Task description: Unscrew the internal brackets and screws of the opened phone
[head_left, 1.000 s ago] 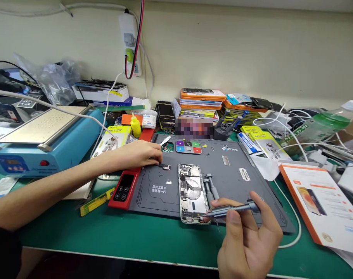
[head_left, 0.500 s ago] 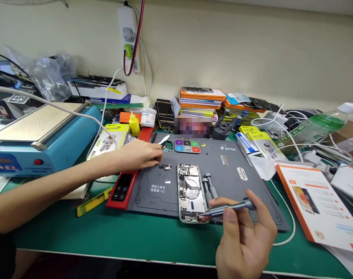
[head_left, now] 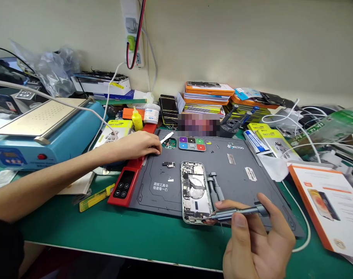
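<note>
An opened phone (head_left: 195, 192) with its insides showing lies on a grey work mat (head_left: 240, 174). My right hand (head_left: 256, 244) grips a grey screwdriver (head_left: 240, 211), whose tip touches the phone's lower right corner. My left hand (head_left: 135, 145) reaches across to the mat's upper left edge. Its fingers are curled together with nothing visible in them, next to a white strip (head_left: 166, 137). A small black part (head_left: 168, 164) lies loose on the mat between that hand and the phone. Two more screwdrivers (head_left: 216, 188) lie beside the phone.
A coloured parts tray (head_left: 191, 143) sits at the mat's top. A red device (head_left: 124, 185) borders the mat's left side, with a yellow tool (head_left: 96, 197) and a blue heating machine (head_left: 42, 135) further left. An orange-edged booklet (head_left: 324, 201), white cables and stacked boxes (head_left: 208, 97) crowd the right and back.
My left hand has drawn back from the small black part toward the mat's upper left edge. My right hand keeps the screwdriver at the phone's lower corner. The view shifted slightly.
</note>
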The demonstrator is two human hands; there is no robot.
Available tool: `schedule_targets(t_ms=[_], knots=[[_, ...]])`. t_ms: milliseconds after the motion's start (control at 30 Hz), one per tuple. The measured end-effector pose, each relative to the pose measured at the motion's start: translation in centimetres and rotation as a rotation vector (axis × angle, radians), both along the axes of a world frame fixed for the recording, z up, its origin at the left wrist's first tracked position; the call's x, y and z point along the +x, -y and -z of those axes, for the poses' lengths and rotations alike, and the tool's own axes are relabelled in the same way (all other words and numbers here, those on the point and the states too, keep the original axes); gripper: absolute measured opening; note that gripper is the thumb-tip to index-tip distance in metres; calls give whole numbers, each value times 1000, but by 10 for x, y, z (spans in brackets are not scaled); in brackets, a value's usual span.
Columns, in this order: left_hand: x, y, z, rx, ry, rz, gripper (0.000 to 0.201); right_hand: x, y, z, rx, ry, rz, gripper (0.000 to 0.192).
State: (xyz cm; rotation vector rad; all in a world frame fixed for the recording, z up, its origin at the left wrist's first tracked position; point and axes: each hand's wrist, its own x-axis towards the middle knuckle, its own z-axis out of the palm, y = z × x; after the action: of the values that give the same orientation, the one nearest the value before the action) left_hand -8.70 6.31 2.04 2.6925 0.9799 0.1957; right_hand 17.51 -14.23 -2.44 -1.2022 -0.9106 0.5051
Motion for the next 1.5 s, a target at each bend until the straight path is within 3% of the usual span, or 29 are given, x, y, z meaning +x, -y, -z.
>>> schedule_targets(t_ms=[633, 1133, 1500], knots=[[-5, -6, 3, -38, 59, -34, 22, -1, -1, -4, -44, 20, 5, 45], [-5, -3, 1, -37, 25, -48, 20, 5, -4, 1, 10, 23, -57, 40], [-3, 3, 0, 46, -15, -55, 15, 5, -2, 0, -12, -24, -65, 42]])
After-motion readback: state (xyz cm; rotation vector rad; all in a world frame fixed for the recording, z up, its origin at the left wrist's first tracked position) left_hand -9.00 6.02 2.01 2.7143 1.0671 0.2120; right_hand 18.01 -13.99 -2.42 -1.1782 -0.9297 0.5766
